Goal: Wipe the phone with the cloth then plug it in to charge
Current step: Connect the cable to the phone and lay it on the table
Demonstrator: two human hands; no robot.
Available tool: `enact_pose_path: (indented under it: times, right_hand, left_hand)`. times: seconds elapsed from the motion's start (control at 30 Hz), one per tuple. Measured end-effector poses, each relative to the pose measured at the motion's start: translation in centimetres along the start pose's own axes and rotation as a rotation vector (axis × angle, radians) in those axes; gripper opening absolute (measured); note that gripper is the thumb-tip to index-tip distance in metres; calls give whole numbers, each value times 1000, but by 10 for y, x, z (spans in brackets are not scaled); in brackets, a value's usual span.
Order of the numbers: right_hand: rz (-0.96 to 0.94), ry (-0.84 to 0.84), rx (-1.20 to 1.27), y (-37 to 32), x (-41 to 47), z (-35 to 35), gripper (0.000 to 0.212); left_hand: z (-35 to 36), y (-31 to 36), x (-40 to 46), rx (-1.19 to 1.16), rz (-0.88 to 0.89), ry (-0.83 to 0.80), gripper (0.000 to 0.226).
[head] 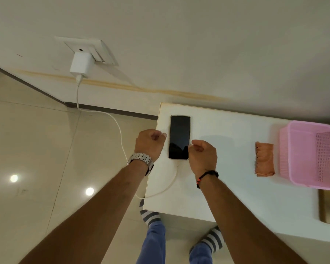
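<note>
Flanking phone (pixel 179 137) flat on table (pixel 227 187): left hand (pixel 151 142) curled loose, right hand (pixel 203 155) fingertips touching edge. Rigid, slick, fragile; grip long edges. Cable (pixel 120 134) limp.

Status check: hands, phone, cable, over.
Left hand and right hand flank the black-screened phone, holding nothing. White charging cable reaches its near end. Folded orange cloth set aside. Nothing obstructing.

Glossy black glass on the slim phone (pixel 179 137). Smooth, faintly shiny white laminate tabletop (pixel 227 183). Perforated pink plastic basket (pixel 311 155). Soft, matt rust-orange folded cloth (pixel 264 159). Polished beige floor tiles (pixel 36 149), mirror-bright. Brushed metal wristwatch band (pixel 140 159).
</note>
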State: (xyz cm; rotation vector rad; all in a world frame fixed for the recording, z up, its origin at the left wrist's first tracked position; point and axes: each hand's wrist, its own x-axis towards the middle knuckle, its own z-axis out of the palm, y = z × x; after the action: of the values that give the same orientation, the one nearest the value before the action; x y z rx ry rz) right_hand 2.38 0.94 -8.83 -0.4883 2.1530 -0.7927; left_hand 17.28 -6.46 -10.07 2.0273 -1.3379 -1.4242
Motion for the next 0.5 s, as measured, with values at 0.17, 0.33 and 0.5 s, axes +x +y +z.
enact_pose_path:
  times: [0.17, 0.33, 0.5]
  right_hand:
    - [-30, -84, 174, -42, -29, 23, 16]
    - [-84, -235, 280, -107, -51, 64, 14]
    - [-99, -373, 343, -172, -71, 108, 13]
  left_hand:
    - [-53, 27, -17, -136, 102, 115, 15]
    - [-122, 64, -18, -242, 216, 268, 20]
    - [-194, 95, 3, -275, 361, 492, 18]
